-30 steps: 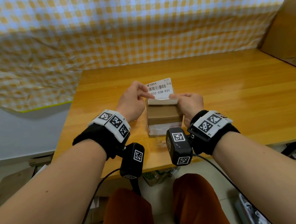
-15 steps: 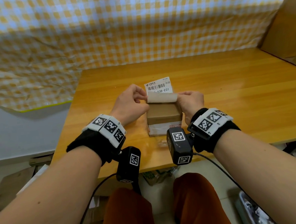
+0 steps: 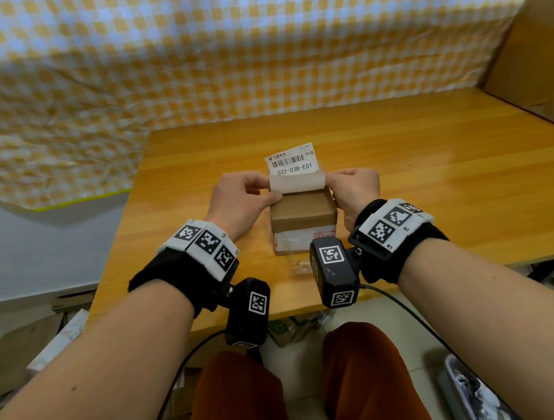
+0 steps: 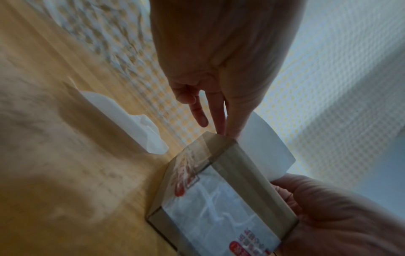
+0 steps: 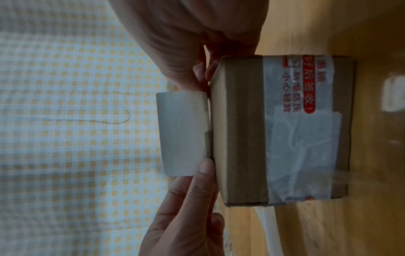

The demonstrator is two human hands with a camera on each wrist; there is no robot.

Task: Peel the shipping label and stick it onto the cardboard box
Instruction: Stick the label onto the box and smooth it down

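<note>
Head view: the label (image 3: 293,170) stands curled over the far top edge of the box (image 3: 301,212), print facing up, its lower part bent toward us. Left hand (image 3: 242,201) pinches its left edge, right hand (image 3: 355,189) pinches the right edge, both just above the box top. Box sits near the front edge of the table (image 3: 436,176), wood open all around. Behind, a white backing sheet (image 4: 129,121) lies flat. A checked cloth (image 3: 218,51) hangs beyond; a cardboard panel (image 3: 535,45) leans at right.
</note>
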